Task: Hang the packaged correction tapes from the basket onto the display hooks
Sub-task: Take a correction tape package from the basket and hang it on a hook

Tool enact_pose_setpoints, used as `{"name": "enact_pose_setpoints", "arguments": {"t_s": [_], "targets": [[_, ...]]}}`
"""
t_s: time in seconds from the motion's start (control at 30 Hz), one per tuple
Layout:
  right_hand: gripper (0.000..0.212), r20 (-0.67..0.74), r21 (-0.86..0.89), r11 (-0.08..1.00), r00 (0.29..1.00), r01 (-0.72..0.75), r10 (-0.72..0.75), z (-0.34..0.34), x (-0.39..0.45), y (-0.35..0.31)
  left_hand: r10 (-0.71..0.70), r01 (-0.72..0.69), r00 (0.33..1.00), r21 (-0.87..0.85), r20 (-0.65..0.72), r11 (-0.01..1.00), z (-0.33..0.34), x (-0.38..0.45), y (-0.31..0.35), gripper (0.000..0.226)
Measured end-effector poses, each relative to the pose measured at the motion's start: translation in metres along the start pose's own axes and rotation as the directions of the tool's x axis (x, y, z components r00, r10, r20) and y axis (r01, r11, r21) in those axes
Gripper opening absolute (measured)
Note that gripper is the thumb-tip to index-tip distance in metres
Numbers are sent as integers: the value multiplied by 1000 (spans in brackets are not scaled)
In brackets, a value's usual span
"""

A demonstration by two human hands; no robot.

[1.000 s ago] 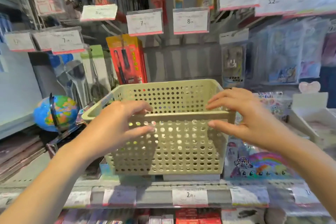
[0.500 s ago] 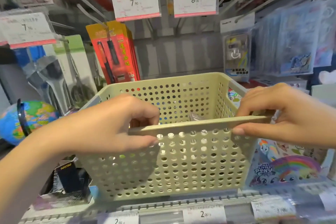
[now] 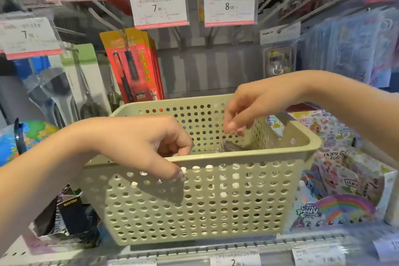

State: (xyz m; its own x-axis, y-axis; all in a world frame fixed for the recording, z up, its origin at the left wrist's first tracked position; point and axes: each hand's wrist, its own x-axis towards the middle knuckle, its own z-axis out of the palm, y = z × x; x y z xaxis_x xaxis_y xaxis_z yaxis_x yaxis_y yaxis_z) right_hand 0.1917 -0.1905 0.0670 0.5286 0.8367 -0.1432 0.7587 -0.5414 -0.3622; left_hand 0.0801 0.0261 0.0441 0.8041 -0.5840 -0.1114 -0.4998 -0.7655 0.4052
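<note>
A beige perforated basket (image 3: pixel 216 201) stands on the shelf in front of me. My left hand (image 3: pixel 140 142) pinches its near rim, fingers curled inside and thumb outside. Above the basket's inside, my right hand (image 3: pixel 254 106) hangs with its fingers pointing down and slightly apart, holding nothing. Just below those fingertips the corner of a clear package (image 3: pixel 234 147) shows over the rim; the rest of the basket's contents are hidden. Bare metal display hooks (image 3: pixel 103 17) stick out above, near the price tags marked 7.90 (image 3: pixel 159 6) and 8.00 (image 3: pixel 230 5).
Red pen packs (image 3: pixel 131 67) and scissors packs (image 3: pixel 86 84) hang behind the basket at left. A globe (image 3: pixel 19 142) and a black box (image 3: pixel 71 211) sit to the left. Pony sticker packs (image 3: pixel 336 209) lie at right. Clear sleeved goods (image 3: pixel 349 49) hang at upper right.
My right hand has let go of the basket's near rim and moved up and over the inside. The left hand stays on the rim. The view has moved closer.
</note>
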Motion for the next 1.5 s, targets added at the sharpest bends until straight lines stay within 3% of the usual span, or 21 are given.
{"name": "enact_pose_setpoints", "arguments": {"t_s": [0.13, 0.3, 0.53, 0.63, 0.73, 0.83, 0.93, 1.1, 1.2, 1.5], "targets": [[31, 89, -148, 981, 986, -125, 139, 4, 43, 4, -17, 19, 999, -64, 32, 998, 1, 4, -4, 18], [56, 151, -345, 926, 964, -155, 218, 16, 70, 12, -28, 33, 998, -112, 51, 993, 1, 8, -10, 15], [31, 202, -415, 895, 942, -165, 268, 9, 83, 21, -43, 72, 987, -194, 152, 978, -4, 10, -12, 29], [16, 247, -370, 918, 938, -141, 243, 0, 84, 27, -48, 115, 974, -298, 222, 948, -15, 17, -6, 38], [13, 297, -247, 960, 933, -131, 204, -11, 82, 33, -225, 253, 966, -299, 125, 920, -25, 36, -9, 42], [12, 337, -132, 986, 931, -102, 141, -19, 79, 39, -390, 378, 919, -388, 49, 841, -27, 59, -8, 26], [14, 338, 17, 998, 939, -68, 59, -24, 77, 46, -484, 417, 875, -528, 14, 740, -23, 79, -8, 16], [14, 288, 208, 978, 954, 20, -81, -31, 65, 50, -500, 443, 861, -621, 93, 647, -13, 98, -6, 18], [16, 207, 279, 960, 973, 39, -100, -36, 58, 49, -474, 426, 872, -666, 122, 612, -7, 102, -3, 4], [15, -8, 304, 947, 994, 104, -107, -44, 51, 43, -511, 374, 859, -696, 11, 614, 2, 97, -3, 19]]}}
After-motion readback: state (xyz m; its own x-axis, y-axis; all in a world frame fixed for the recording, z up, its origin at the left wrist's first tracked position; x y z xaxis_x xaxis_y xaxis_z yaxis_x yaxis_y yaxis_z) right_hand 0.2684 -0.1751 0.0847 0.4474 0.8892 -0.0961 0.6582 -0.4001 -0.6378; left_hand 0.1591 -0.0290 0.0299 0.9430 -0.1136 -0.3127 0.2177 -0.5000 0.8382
